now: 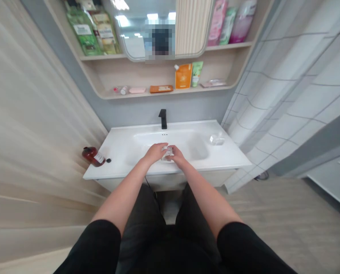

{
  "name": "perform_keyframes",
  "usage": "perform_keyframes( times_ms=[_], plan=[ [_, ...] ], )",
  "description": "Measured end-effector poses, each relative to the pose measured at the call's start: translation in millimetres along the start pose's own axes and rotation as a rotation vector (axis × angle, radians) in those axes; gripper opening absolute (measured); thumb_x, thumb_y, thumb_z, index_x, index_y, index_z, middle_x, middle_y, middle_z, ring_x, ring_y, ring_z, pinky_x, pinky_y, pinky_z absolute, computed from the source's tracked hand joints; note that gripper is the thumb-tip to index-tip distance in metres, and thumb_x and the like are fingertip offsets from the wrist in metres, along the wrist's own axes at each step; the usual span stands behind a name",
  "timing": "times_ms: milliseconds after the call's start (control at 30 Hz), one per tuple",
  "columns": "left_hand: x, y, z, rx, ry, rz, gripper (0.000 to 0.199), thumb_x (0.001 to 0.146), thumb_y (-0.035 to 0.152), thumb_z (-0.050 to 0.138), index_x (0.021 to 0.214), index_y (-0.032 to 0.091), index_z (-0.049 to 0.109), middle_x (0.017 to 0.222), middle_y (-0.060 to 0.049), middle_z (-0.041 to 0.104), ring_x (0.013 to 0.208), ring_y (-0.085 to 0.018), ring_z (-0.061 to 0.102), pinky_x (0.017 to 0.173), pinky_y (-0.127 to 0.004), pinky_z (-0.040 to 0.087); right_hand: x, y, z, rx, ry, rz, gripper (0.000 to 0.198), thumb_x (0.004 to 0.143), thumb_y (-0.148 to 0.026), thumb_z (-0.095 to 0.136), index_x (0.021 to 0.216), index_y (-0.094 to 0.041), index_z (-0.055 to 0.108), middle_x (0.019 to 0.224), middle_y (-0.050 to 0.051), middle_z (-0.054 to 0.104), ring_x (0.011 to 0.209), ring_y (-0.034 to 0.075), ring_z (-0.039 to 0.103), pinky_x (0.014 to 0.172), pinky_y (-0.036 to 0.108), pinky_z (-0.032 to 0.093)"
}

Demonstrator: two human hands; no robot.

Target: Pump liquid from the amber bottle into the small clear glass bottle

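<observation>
Over the front of the white sink basin (198, 146), my left hand (155, 153) and my right hand (177, 156) face each other. Between their fingers is a small clear, see-through container (167, 153); its exact kind is hard to make out. Both hands are closed on it, left fingers at its left side and right fingers at its right. Behind them, a black faucet (163, 118) stands at the basin's back edge. A similar clear container (216, 139) rests on the counter to the right.
A brown bottle (94, 156) with a white label is at the counter's left end, beside a small black round piece (108, 160). Above the sink, a shelf (141, 95) carries an orange pouch (183, 76), a green tube (196, 74) and several small items. A tiled wall (275, 110) is on the right.
</observation>
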State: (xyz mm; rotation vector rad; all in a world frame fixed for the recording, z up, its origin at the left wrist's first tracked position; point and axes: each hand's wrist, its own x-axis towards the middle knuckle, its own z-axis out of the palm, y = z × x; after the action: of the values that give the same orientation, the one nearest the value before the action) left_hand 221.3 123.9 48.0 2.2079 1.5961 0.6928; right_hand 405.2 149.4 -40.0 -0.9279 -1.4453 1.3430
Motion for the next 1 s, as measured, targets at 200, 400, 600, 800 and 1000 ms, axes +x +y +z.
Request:
perform_keyframes(
  times_ms=[200, 400, 600, 800, 1000],
  plan=[
    [2, -4, 1, -0.03, -0.005, 0.017, 0.051, 0.097, 0.015, 0.069, 0.146, 0.024, 0.076, 0.152, -0.008, 0.073, 0.145, -0.028, 0.068, 0.129, -0.043, 0.048, 0, 2, 0, 0.025, -0.01, 0.0, 0.062, 0.06, -0.035, 0.084, 0.117, -0.027, 0.061, 0.101, -0.002, 0.071, 0.096, 0.024, 0.068, 0.089, 0.038, 0.055],
    [2, -9, 2, -0.063, -0.015, 0.021, 0.056, 0.096, 0.009, 0.065, 0.148, 0.025, 0.075, 0.154, -0.006, 0.071, 0.146, -0.025, 0.067, 0.13, -0.041, 0.047, 1, 1, 0, -0.012, 0.016, 0.003, 0.063, 0.058, -0.035, 0.084, 0.116, -0.027, 0.062, 0.103, -0.002, 0.071, 0.098, 0.024, 0.068, 0.092, 0.038, 0.055],
    [1, -12, 4, -0.028, -0.012, 0.041, 0.051, 0.1, 0.014, 0.062, 0.149, 0.022, 0.074, 0.155, -0.008, 0.071, 0.147, -0.025, 0.066, 0.131, -0.04, 0.046, 0, 0, 0, -0.004, 0.012, 0.002, 0.064, 0.058, -0.035, 0.084, 0.117, -0.027, 0.062, 0.102, -0.002, 0.071, 0.096, 0.023, 0.067, 0.09, 0.037, 0.055],
    [0, -8, 3, -0.031, -0.003, 0.013, 0.048, 0.1, 0.02, 0.066, 0.147, 0.023, 0.075, 0.153, -0.008, 0.072, 0.145, -0.028, 0.067, 0.13, -0.042, 0.047, -2, -3, 1, 0.029, -0.007, 0.004, 0.062, 0.06, -0.036, 0.084, 0.117, -0.027, 0.061, 0.101, -0.002, 0.07, 0.095, 0.023, 0.067, 0.088, 0.037, 0.055],
    [1, -9, 3, -0.071, 0.015, 0.058, 0.042, 0.097, 0.023, 0.073, 0.138, 0.024, 0.079, 0.144, -0.009, 0.077, 0.137, -0.027, 0.071, 0.125, -0.04, 0.051, -3, -3, 1, 0.018, -0.011, 0.001, 0.061, 0.061, -0.035, 0.083, 0.118, -0.027, 0.063, 0.104, -0.001, 0.071, 0.098, 0.024, 0.066, 0.089, 0.037, 0.055]
  ],
)
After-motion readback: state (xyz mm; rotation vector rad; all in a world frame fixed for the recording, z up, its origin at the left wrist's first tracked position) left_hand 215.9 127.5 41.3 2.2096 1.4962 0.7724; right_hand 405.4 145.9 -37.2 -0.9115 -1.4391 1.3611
